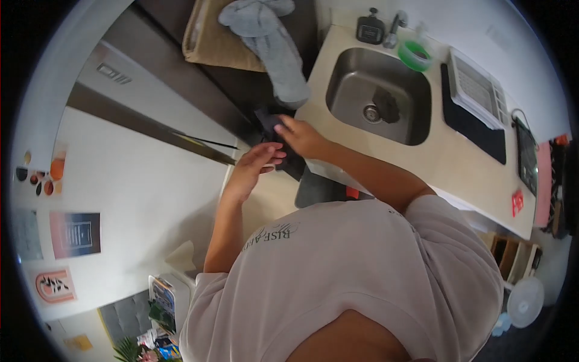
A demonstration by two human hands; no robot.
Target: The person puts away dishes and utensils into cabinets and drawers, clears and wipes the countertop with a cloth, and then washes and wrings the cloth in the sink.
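Note:
My right hand (pixel 300 136) is closed on a dark grey cloth (pixel 265 119) that hangs in front of the dark fridge-like cabinet. Just below and to the left, my left hand (pixel 254 168) has its fingers loosely bent and apart, close to the cloth's lower part; I see nothing held in it. A grey towel (pixel 280 66) hangs down right above the cloth, draped from a brown cardboard box (pixel 208 39). The cloth's lower end merges with the dark surface behind it.
On the right, a counter (pixel 386 166) holds a steel sink (pixel 341 78) with a dark rag (pixel 386 105) inside. Around it stand a black soap bottle (pixel 370 29), a faucet (pixel 395 29), a green bowl (pixel 415 55) and a white dish rack (pixel 476 87). A dark mat (pixel 325 188) lies below.

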